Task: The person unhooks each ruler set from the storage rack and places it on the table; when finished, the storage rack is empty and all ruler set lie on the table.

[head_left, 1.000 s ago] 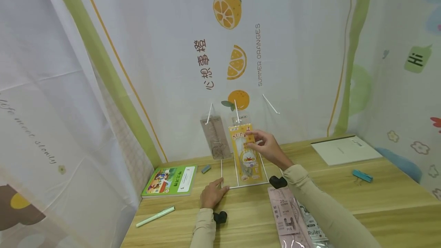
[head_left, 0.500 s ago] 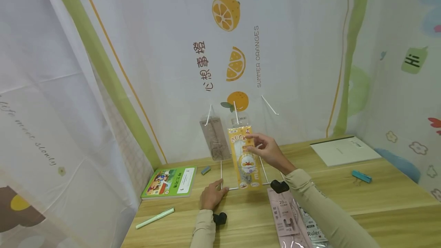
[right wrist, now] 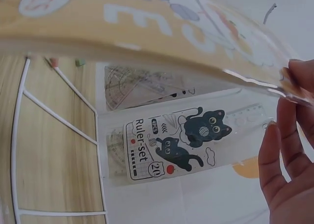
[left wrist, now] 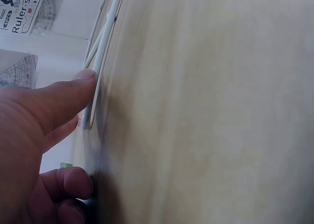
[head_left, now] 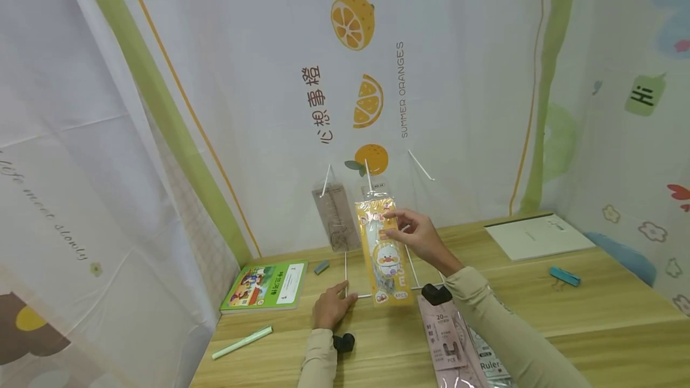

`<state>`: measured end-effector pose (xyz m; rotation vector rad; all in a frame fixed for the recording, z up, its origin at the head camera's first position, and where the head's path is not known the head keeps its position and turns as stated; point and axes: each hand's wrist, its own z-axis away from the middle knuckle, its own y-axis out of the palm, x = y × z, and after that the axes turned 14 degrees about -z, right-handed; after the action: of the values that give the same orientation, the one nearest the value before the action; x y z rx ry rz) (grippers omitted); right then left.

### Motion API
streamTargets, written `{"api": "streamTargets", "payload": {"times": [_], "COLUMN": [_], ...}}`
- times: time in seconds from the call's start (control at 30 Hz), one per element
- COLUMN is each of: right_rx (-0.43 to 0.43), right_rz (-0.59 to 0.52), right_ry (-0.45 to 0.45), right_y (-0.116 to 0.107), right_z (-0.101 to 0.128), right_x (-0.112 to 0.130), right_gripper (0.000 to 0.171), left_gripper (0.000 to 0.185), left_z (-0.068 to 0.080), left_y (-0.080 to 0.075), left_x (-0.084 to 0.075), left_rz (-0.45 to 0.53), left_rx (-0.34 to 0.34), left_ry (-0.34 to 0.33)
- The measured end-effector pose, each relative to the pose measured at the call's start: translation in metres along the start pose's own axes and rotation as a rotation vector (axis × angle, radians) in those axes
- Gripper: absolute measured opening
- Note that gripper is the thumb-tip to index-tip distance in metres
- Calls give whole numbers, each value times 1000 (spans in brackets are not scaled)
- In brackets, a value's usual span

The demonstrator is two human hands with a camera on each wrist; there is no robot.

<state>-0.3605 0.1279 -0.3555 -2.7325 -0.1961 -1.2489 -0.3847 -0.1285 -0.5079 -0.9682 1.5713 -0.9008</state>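
Observation:
My right hand [head_left: 423,237] pinches the right edge of a yellow duck-print ruler set package [head_left: 381,250], held upright in front of the middle hook of a white wire display rack [head_left: 414,268]. Behind it, a clear cat-print ruler set package [right wrist: 164,140] hangs on the rack, mostly covered in the head view. Another ruler set package [head_left: 338,217] hangs from the left hook. Down at the rack's front left corner, my left hand [head_left: 331,305] grips the base wire [left wrist: 100,57] between thumb and fingers.
A pink package [head_left: 447,340] lies over a Ruler package [head_left: 492,364] near my right forearm. On the left are a green book [head_left: 265,285], a pale green pen [head_left: 242,342] and a small grey block [head_left: 321,267]. A white notebook [head_left: 539,237] and blue stapler-like item [head_left: 565,275] lie right.
My right hand has drawn the yellow package slightly toward me, its lower end now reaching past the rack's front wire. The left hand stays on the base wire.

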Motion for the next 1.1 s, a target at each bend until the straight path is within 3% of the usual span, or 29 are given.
{"api": "streamTargets", "payload": {"times": [0.2, 0.43, 0.67, 0.77, 0.93, 1.1], "right_rx": [7, -12, 8, 53, 177, 214], "right_rz": [-4, -36, -6, 5, -14, -96], "right_ry": [3, 1, -9, 77, 312, 478], "right_y": [0, -8, -13, -15, -17, -16], "right_z": [2, 3, 21, 35, 60, 82], "right_x": [7, -19, -18, -20, -29, -39], "right_gripper": [30, 30, 30, 31, 34, 36], "left_gripper": [48, 48, 49, 49, 49, 49], "left_z": [0, 2, 2, 0, -1, 0], "left_y": [3, 2, 1, 1, 1, 1], "left_x": [1, -2, -2, -1, 0, -1], "left_rz": [6, 3, 13, 3, -3, -4], "left_rx": [0, -5, -4, -4, -8, -16], "left_ry": [-5, -12, 1, -3, -6, 2]}}
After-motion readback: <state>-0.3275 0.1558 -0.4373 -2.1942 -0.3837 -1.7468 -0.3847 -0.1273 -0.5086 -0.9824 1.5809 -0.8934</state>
